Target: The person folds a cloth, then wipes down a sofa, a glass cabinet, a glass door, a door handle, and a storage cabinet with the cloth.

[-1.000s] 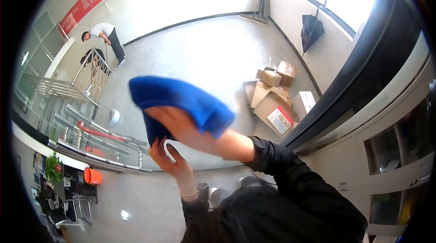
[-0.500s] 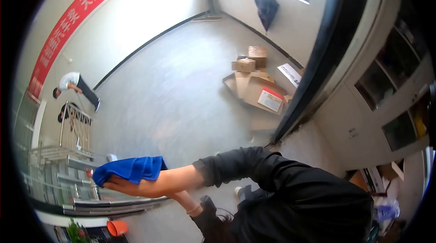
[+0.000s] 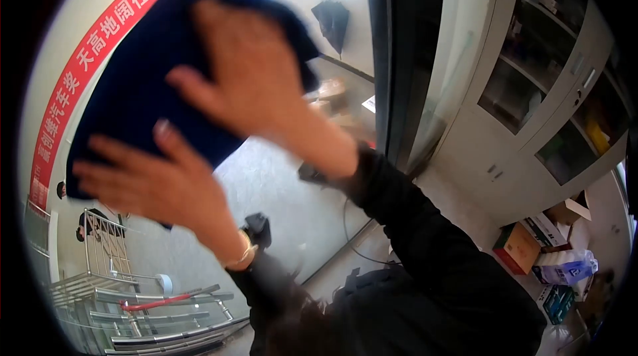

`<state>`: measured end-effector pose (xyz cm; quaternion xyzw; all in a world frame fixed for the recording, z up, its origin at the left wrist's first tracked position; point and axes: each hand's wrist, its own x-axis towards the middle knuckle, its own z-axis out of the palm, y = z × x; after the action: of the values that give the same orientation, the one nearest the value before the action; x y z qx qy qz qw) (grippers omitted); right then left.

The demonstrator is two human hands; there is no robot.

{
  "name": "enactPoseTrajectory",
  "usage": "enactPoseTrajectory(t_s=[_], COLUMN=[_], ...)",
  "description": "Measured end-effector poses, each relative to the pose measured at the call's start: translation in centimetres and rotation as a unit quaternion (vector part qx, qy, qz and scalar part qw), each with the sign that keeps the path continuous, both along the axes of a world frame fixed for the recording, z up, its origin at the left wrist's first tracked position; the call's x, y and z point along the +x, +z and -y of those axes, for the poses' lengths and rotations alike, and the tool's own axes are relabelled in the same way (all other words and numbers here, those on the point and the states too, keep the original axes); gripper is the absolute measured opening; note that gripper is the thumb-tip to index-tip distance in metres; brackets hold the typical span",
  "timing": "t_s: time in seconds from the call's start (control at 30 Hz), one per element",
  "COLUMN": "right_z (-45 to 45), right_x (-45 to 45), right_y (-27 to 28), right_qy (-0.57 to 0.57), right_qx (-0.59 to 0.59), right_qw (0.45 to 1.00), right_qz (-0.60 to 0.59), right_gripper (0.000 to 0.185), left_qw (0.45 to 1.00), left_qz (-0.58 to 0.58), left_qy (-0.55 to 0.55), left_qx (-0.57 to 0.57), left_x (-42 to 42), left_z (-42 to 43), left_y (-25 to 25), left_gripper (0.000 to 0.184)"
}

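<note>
A dark blue cloth is spread out in front of me, filling much of the upper left. My right hand lies flat over its upper part, fingers stretched and thumb apart. Lower and to the left, my left hand rests with spread fingers along the cloth's bottom edge. A yellowish band circles that wrist. Both hands are somewhat blurred. What lies behind the cloth is hidden.
Metal railings stand at lower left, with people partly visible beyond. A dark upright frame and a pale cabinet are to the right. Boxes sit below the cabinet. A dark umbrella hangs under the window.
The blue cloth, bunched at my right hand on the lower left, is now spread wide and higher up. Both hands have risen onto it. My view has turned to the right.
</note>
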<state>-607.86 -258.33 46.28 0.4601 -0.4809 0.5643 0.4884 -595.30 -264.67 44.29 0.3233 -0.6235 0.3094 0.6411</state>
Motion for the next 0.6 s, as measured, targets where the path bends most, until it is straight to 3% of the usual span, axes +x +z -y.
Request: enactPoseTrajectory(t_s=[0.07, 0.2, 0.33, 0.4, 0.5, 0.6], right_z=[-2.8, -7.1, -8.3, -9.4, -9.6, -7.9], right_x=[-5.6, -12.6, -15.0, -13.2, -9.6, -5.3], right_y=[-0.2, -3.5, -14.7, -20.2, -27.8, -29.0], right_qy=[-0.106, -0.138, -0.164, -0.078, -0.011, 0.079], right_qx=[-0.011, 0.045, 0.124, 0.190, 0.220, 0.256], right_qw=[0.994, 0.985, 0.966, 0.947, 0.936, 0.921], right_qz=[0.007, 0.096, 0.155, 0.247, 0.276, 0.283], right_gripper=[0.066, 0.069, 0.064, 0.058, 0.055, 0.063], left_qw=[0.997, 0.989, 0.970, 0.957, 0.948, 0.961], left_qz=[0.010, 0.096, 0.190, 0.242, 0.277, 0.268], left_qy=[-0.069, -0.101, -0.129, -0.136, -0.138, -0.054], left_qx=[-0.013, 0.043, 0.084, 0.085, 0.078, 0.048], left_x=[-5.4, -12.2, -13.8, -12.8, -9.6, -4.7], left_z=[-2.6, -7.3, -8.9, -8.2, -6.0, -3.0], left_y=[1.0, -0.6, -7.9, -13.8, -23.2, -26.0], left_gripper=[0.068, 0.058, 0.048, 0.047, 0.040, 0.039])
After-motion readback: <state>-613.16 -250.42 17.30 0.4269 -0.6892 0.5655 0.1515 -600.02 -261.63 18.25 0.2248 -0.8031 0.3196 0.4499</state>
